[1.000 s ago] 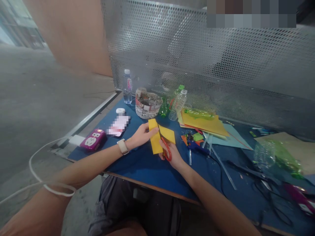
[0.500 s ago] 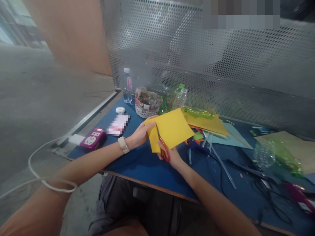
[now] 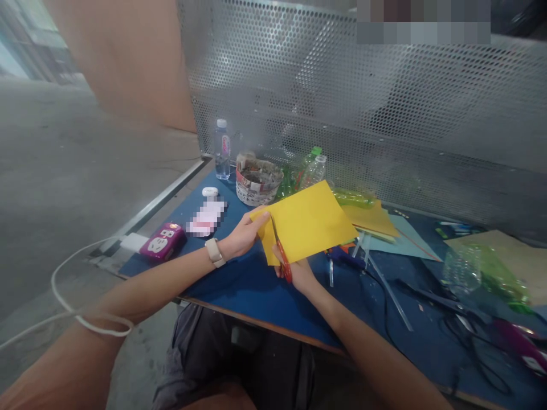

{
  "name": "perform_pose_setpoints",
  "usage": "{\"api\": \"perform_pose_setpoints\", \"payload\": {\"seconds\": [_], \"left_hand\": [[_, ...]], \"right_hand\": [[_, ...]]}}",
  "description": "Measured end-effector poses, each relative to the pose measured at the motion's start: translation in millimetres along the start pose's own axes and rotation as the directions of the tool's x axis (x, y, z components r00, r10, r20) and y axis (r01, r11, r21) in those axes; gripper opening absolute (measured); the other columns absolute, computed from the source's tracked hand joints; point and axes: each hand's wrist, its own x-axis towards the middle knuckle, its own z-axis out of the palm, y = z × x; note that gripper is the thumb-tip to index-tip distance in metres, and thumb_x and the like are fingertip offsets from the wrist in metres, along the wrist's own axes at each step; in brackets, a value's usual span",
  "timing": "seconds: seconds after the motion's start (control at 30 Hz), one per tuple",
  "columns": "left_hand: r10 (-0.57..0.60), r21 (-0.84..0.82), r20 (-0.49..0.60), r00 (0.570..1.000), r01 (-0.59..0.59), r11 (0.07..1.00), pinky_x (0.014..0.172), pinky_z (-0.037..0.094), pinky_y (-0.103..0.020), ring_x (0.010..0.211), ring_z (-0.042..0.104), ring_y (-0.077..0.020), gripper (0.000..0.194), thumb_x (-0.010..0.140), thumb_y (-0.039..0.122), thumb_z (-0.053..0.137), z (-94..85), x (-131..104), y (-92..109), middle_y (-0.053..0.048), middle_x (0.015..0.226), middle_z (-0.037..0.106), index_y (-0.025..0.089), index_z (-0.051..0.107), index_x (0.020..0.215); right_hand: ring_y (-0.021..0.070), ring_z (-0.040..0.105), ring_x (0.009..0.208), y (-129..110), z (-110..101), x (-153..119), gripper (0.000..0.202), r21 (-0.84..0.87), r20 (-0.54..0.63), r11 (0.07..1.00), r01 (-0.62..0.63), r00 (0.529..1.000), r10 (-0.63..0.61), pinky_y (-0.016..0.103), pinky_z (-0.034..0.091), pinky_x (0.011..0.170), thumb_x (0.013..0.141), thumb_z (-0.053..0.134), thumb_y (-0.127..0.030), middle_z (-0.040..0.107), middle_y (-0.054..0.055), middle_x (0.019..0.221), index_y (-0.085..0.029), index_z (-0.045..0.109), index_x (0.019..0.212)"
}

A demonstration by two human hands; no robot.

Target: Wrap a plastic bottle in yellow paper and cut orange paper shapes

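Note:
A yellow sheet of paper (image 3: 314, 222) is held above the blue table. My left hand (image 3: 245, 234) pinches its left corner between thumb and fingers, with a light-coloured band on the wrist. Red-handled scissors (image 3: 285, 265) are gripped in my right hand (image 3: 297, 273) at the sheet's lower edge. Their blades reach up through the paper, and a narrow strip hangs to their left. Part of my right hand is hidden behind the sheet.
Behind stand a water bottle (image 3: 222, 151) and a woven newspaper basket (image 3: 257, 185). To the left lie a phone (image 3: 208, 218) and a purple power socket (image 3: 163, 241). Coloured papers (image 3: 405, 236), a clear stick (image 3: 391, 293) and plastic bottles (image 3: 461, 267) lie to the right.
The wide part of the yellow sheet has swung up and to the right, away from the narrow strip. Both hands have stayed nearly in place.

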Motion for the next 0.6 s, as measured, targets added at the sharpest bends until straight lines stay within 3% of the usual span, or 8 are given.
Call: {"api": "perform_pose_setpoints", "payload": {"seconds": [0.17, 0.37, 0.6], "left_hand": [[0.054, 0.039, 0.054, 0.997, -0.056, 0.998, 0.092, 0.064, -0.03, 0.105, 0.08, -0.0211, 0.059, 0.09, 0.063, 0.1, -2.1, -2, 6, -0.007, 0.123, 0.087, 0.022, 0.083, 0.129], [0.042, 0.048, 0.131, 0.99, -0.049, 0.998, 0.1, 0.063, -0.033, 0.116, 0.08, -0.0246, 0.058, 0.094, 0.063, 0.097, -5.7, -3, 15, -0.01, 0.132, 0.084, 0.022, 0.082, 0.133], [-0.1, 0.02, 0.125, 0.987, 0.098, 0.995, 0.106, 0.064, -0.039, 0.118, 0.082, -0.0288, 0.065, 0.083, 0.059, 0.106, -9.7, 3, -2, -0.013, 0.132, 0.088, 0.019, 0.084, 0.128]], "right_hand": [[0.0176, 0.056, 0.048, 4, -1, 0, 0.07, -0.007, 0.04, 0.996, 0.084, 0.996, -0.084, 0.034, 0.046, 0.05, 0.074, 0.096, -0.089, 0.058, -0.001, 0.054, -0.026, 0.065, 0.074], [0.0182, 0.059, 0.051, 8, -2, 0, 0.072, -0.017, 0.019, 0.995, 0.102, 0.995, -0.101, 0.034, 0.047, 0.05, 0.073, 0.094, -0.092, 0.064, 0.0, 0.061, -0.026, 0.068, 0.082], [0.018, 0.054, 0.045, -1, -1, 2, 0.08, -0.013, 0.02, 0.995, 0.098, 0.995, -0.097, 0.034, 0.044, 0.046, 0.069, 0.089, -0.102, 0.058, 0.001, 0.051, -0.026, 0.065, 0.075]]}}
